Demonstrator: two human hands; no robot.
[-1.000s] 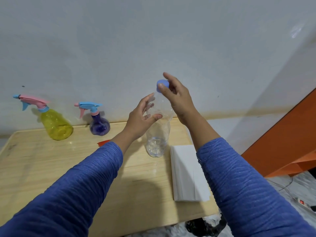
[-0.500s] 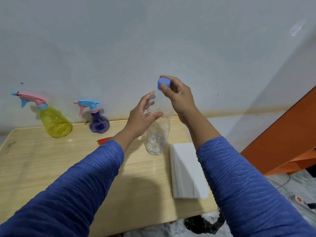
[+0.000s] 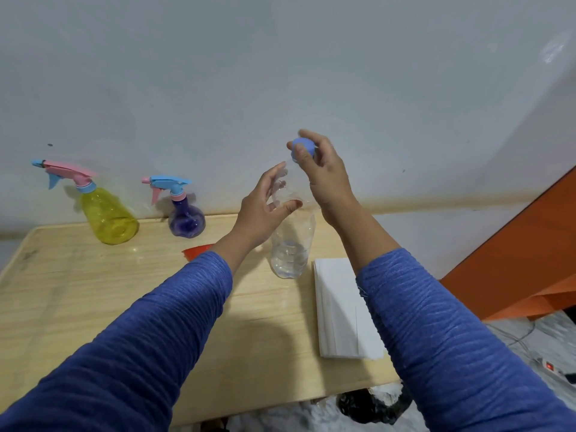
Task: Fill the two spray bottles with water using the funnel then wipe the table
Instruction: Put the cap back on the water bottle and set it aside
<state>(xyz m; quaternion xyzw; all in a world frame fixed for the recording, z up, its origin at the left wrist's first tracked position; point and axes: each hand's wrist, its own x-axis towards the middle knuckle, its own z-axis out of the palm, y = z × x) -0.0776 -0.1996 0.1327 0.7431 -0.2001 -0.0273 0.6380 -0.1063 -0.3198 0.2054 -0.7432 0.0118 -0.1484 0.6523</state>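
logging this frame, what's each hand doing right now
Left hand: curled round the clear water bottle, holding it.
Right hand: pinching the blue cap at the bottle's top.

Pale grey wall [image 3: 280,73], orange furniture [image 3: 514,260] (right), marbled floor [image 3: 530,338]

An orange panel [image 3: 511,260], a power strip [image 3: 553,369] and a black bag [image 3: 371,406] flank the table.
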